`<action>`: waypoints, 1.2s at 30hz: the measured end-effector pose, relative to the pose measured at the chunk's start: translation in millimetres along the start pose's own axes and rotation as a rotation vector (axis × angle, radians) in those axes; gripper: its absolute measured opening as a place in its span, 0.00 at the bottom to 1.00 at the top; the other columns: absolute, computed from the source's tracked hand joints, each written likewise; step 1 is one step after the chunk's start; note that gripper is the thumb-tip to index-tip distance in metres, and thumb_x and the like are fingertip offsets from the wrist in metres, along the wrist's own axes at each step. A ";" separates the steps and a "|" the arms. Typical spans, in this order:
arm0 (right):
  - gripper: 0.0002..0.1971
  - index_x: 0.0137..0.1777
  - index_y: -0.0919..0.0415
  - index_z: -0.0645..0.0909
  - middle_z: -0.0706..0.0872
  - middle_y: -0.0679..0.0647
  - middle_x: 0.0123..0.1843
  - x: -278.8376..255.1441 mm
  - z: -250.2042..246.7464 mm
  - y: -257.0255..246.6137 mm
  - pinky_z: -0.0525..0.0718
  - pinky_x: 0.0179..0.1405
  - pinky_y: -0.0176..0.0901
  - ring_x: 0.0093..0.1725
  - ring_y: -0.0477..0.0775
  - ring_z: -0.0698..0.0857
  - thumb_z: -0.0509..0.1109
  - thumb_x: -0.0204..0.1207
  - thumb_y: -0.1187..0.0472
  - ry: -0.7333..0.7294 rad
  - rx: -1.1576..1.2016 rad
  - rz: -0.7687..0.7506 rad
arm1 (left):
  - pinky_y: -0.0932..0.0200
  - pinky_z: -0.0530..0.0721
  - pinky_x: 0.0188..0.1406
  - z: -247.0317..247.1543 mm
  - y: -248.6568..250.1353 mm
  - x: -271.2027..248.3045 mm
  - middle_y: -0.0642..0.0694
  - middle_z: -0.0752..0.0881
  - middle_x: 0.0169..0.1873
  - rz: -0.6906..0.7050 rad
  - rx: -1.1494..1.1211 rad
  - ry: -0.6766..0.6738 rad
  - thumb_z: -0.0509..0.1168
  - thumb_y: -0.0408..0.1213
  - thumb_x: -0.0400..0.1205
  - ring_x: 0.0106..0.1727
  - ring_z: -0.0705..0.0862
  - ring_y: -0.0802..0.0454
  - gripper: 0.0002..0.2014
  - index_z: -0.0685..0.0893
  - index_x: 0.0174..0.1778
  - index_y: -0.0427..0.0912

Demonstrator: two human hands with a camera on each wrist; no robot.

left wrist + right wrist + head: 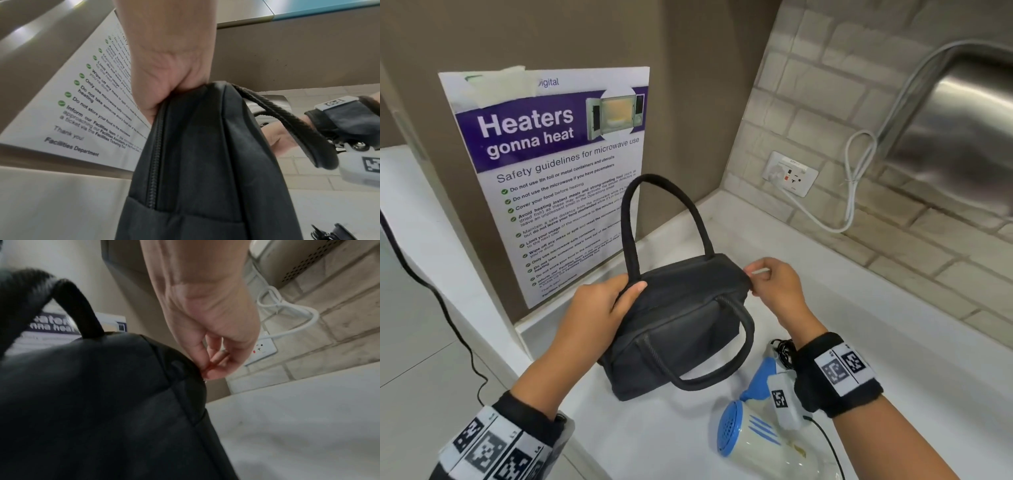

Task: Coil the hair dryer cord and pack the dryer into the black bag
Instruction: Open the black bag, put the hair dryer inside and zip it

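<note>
Surface: white counter, tiled wall behind.
Dryer: nearest, lying just right of the bag; grille faces left, long axis runs away from the viewer; probably light, rigid plastic, best taken by the handle.
Cord: dark bundle at the dryer's far end.
Bag: soft, limp fabric, zipped.
Left hand: grips the bag's left top edge.
Right hand: pinches something small at the bag's right end, likely the zip pull.
</note>
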State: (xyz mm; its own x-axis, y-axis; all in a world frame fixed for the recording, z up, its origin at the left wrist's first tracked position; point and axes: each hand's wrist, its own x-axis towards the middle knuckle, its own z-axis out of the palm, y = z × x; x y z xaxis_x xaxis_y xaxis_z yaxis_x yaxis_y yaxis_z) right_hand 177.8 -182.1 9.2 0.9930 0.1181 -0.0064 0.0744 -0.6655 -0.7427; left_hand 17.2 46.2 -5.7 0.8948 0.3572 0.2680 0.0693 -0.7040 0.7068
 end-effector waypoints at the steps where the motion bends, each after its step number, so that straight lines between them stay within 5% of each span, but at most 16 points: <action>1: 0.08 0.43 0.54 0.85 0.87 0.52 0.35 -2.2 -3.7 -3.7 0.85 0.40 0.44 0.35 0.54 0.86 0.66 0.74 0.66 0.012 -0.049 -0.052 | 0.60 0.70 0.24 -0.2 0.9 -0.1 0.49 0.77 0.19 0.010 0.008 0.026 0.61 0.47 0.81 0.24 0.77 0.52 0.15 0.74 0.28 0.50; 6: 0.05 0.42 0.57 0.81 0.87 0.57 0.34 -2.7 -20.5 -7.5 0.88 0.44 0.48 0.34 0.54 0.87 0.70 0.75 0.68 -0.005 0.058 0.007 | 0.58 0.69 0.24 -2.7 -3.6 3.2 0.48 0.76 0.18 0.055 0.051 0.069 0.63 0.44 0.81 0.23 0.76 0.49 0.15 0.78 0.32 0.39; 10: 0.07 0.42 0.53 0.81 0.87 0.56 0.36 -7.3 -14.2 -15.5 0.80 0.34 0.38 0.37 0.54 0.86 0.68 0.73 0.67 0.023 -0.104 -0.021 | 0.61 0.68 0.24 1.2 3.6 1.1 0.59 0.70 0.17 0.086 0.074 0.026 0.64 0.44 0.81 0.22 0.71 0.55 0.11 0.85 0.42 0.39; 16: 0.09 0.41 0.55 0.83 0.85 0.52 0.35 -7.7 -13.1 -35.2 0.85 0.43 0.46 0.39 0.56 0.85 0.63 0.74 0.68 -0.004 -0.097 -0.040 | 0.65 0.67 0.21 3.4 16.2 -2.7 0.54 0.70 0.15 0.025 -0.021 -0.049 0.61 0.51 0.81 0.19 0.72 0.57 0.21 0.71 0.22 0.48; 19: 0.07 0.43 0.55 0.83 0.85 0.52 0.34 -12.9 -12.6 -43.1 0.82 0.39 0.42 0.37 0.54 0.84 0.65 0.75 0.66 -0.041 -0.268 -0.128 | 0.67 0.69 0.22 4.7 17.0 -1.3 0.54 0.70 0.15 -0.006 -0.097 -0.034 0.61 0.50 0.81 0.20 0.74 0.59 0.21 0.74 0.23 0.44; 24: 0.07 0.41 0.53 0.82 0.86 0.53 0.35 -16.9 -20.5 -47.6 0.77 0.34 0.40 0.38 0.54 0.85 0.67 0.74 0.66 -0.101 -0.191 -0.102 | 0.65 0.63 0.22 -2.5 11.0 3.6 0.54 0.69 0.15 0.014 -0.018 -0.031 0.62 0.47 0.82 0.19 0.70 0.57 0.22 0.66 0.21 0.53; 28: 0.12 0.48 0.56 0.82 0.83 0.56 0.46 -44.1 6.3 -64.0 0.73 0.40 0.43 0.43 0.60 0.82 0.59 0.77 0.69 -0.066 -0.504 -0.333 | 0.61 0.64 0.22 9.3 19.6 3.2 0.53 0.69 0.16 0.065 0.007 -0.057 0.60 0.48 0.83 0.20 0.70 0.55 0.22 0.67 0.23 0.46; 36: 0.05 0.52 0.59 0.78 0.85 0.55 0.45 -98.8 44.1 -81.3 0.80 0.41 0.43 0.42 0.55 0.84 0.63 0.79 0.61 -0.142 -0.352 -0.606 | 0.66 0.67 0.20 21.3 33.6 9.3 0.52 0.71 0.15 -0.048 -0.223 0.020 0.61 0.44 0.83 0.18 0.71 0.58 0.23 0.74 0.21 0.40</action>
State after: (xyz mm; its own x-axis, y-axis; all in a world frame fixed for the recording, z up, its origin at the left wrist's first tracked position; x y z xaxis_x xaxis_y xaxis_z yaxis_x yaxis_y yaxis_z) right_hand 69.6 -107.1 40.7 0.7478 0.6211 0.2345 0.6583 -0.6479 -0.3832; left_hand 37.3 12.8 6.6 0.8839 0.4005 0.2415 0.0106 -0.5334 0.8458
